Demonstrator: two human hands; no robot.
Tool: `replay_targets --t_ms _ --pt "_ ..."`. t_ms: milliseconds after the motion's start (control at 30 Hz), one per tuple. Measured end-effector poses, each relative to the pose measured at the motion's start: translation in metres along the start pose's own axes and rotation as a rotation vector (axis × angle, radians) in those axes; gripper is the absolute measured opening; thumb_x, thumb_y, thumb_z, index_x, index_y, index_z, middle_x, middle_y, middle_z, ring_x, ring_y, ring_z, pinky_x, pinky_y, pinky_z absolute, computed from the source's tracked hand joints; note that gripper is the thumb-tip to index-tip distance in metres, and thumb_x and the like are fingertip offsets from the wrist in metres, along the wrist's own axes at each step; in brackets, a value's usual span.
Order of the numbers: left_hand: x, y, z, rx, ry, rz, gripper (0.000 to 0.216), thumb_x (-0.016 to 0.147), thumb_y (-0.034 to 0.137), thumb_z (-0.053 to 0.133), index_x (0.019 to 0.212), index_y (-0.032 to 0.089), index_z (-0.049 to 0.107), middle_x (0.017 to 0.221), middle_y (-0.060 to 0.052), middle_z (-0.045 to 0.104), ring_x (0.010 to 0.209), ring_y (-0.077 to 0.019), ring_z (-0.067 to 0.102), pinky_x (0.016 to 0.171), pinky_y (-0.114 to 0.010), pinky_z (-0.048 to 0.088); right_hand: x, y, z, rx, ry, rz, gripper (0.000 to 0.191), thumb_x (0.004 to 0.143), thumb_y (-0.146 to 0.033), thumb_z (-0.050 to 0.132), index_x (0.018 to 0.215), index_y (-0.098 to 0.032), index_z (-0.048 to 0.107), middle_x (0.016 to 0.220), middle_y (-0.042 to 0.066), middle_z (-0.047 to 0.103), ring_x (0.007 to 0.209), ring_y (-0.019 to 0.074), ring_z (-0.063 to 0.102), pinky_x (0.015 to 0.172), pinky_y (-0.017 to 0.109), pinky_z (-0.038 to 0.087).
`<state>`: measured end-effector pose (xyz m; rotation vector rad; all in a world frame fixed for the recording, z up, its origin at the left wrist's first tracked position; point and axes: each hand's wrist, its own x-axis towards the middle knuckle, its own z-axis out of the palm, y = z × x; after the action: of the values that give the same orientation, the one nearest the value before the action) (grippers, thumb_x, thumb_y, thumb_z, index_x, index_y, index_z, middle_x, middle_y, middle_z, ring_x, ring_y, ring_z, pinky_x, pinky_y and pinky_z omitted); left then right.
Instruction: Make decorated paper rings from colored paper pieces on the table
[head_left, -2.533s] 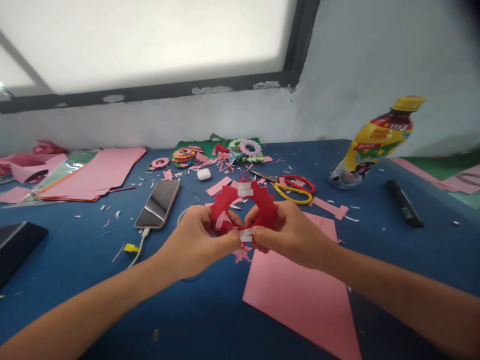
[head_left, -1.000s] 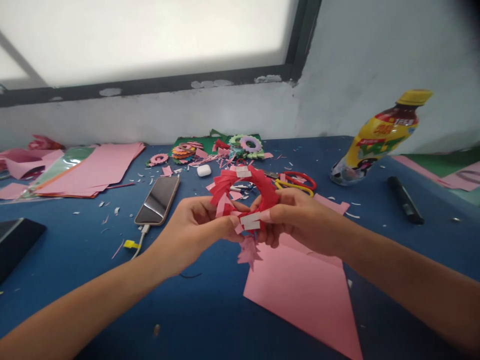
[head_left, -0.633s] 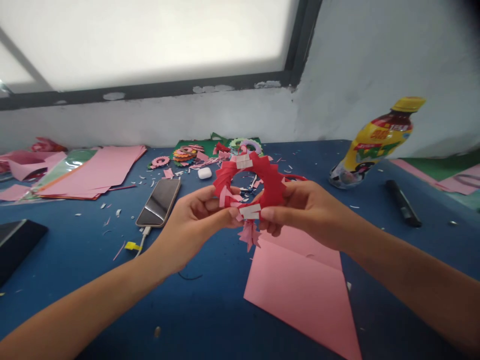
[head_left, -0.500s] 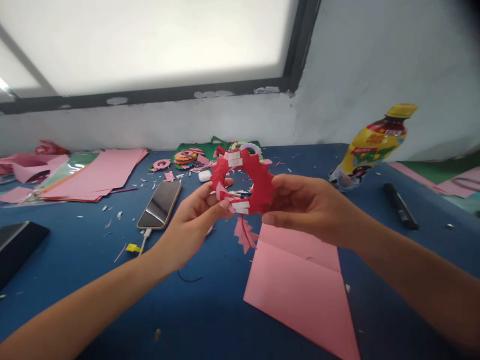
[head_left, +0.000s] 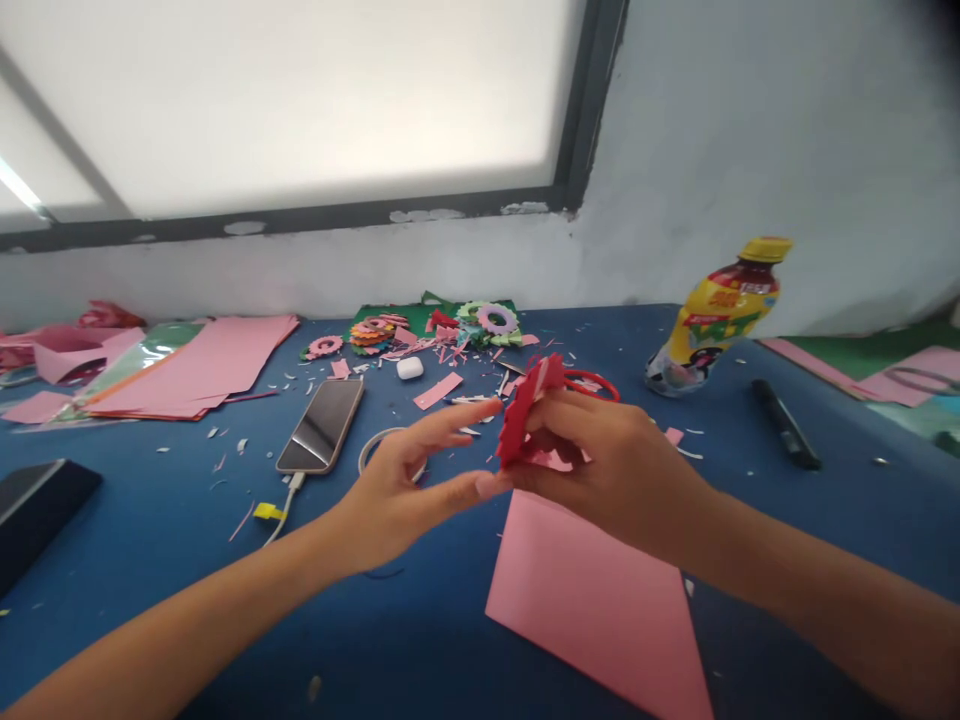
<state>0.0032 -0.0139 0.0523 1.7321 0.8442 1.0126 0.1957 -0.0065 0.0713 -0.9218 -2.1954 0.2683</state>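
My right hand (head_left: 600,450) is closed on a red paper ring (head_left: 521,410) with a jagged edge, turned nearly edge-on to me. Part of the ring is hidden behind those fingers. My left hand (head_left: 420,475) is open, thumb and fingers apart, with its fingertips at the ring's left side; the thumb tip is very close to the lower edge, and I cannot tell whether it touches. Below both hands a creased sheet of pink paper (head_left: 592,600) lies on the blue table (head_left: 420,640).
Behind are paper scraps (head_left: 450,350), a stack of scalloped paper rings (head_left: 371,333), a white earbud case (head_left: 409,368) and red-handled scissors (head_left: 600,382). To the left lie a phone (head_left: 322,425) on a cable and pink sheets (head_left: 195,370). At right are a bottle (head_left: 712,320) and a black marker (head_left: 784,425).
The ring has turned from facing me to nearly edge-on and moved slightly right and down. My left hand has let go of it and spread its fingers; the right still holds it.
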Motion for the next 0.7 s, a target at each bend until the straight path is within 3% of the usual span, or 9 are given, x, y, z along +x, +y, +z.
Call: replay_targets --t_ms 100,200,300,500,700 --pt "-0.002 0.006 0.004 -0.098 -0.092 -0.016 0.043 0.078 0.028 0.063 0.120 0.025 0.055 0.117 -0.005 0.061 0.104 -0.0217 0.057 0.087 -0.031 0.048 -0.004 0.001 0.006 -0.126 -0.036 -0.110 0.007 0.081 -0.022 0.058 0.084 -0.018 0.063 0.078 0.003 0.066 0.069 0.0145 0.060 0.058 0.024 0.044" --pt "0.002 0.007 0.002 -0.101 -0.022 -0.076 0.030 0.083 0.029 0.055 0.111 0.021 0.062 0.104 -0.005 0.067 0.092 -0.0184 0.062 0.078 -0.027 0.051 -0.005 0.001 0.006 -0.113 -0.045 -0.143 0.016 0.085 -0.018 0.051 0.094 -0.018 0.065 0.083 0.003 0.069 0.072 0.0137 0.063 0.063 0.023 0.048" --pt "0.009 0.005 -0.004 -0.134 0.071 -0.132 0.029 0.082 0.032 0.056 0.107 0.020 0.064 0.101 -0.005 0.067 0.087 -0.0177 0.062 0.070 -0.026 0.054 0.000 0.001 -0.004 -0.114 0.059 -0.121 0.017 0.085 -0.020 0.051 0.093 -0.022 0.067 0.081 0.001 0.070 0.069 0.0124 0.063 0.063 0.023 0.049" --pt "0.014 0.004 -0.012 -0.117 0.151 -0.160 0.025 0.082 0.032 0.056 0.103 0.022 0.066 0.089 -0.003 0.070 0.076 -0.0123 0.063 0.067 -0.020 0.050 0.014 0.014 -0.026 0.013 0.187 0.144 0.018 0.081 -0.035 0.056 0.087 -0.022 0.066 0.089 0.004 0.067 0.073 0.0154 0.061 0.056 0.025 0.049" --pt "0.010 0.009 -0.011 -0.073 0.111 -0.173 0.026 0.082 0.034 0.057 0.101 0.019 0.067 0.082 -0.003 0.071 0.073 -0.0140 0.064 0.065 -0.022 0.051 0.016 0.023 -0.018 0.250 0.033 0.310 0.031 0.076 -0.045 0.058 0.095 -0.022 0.067 0.080 0.002 0.066 0.055 0.0107 0.055 0.045 0.022 0.042"
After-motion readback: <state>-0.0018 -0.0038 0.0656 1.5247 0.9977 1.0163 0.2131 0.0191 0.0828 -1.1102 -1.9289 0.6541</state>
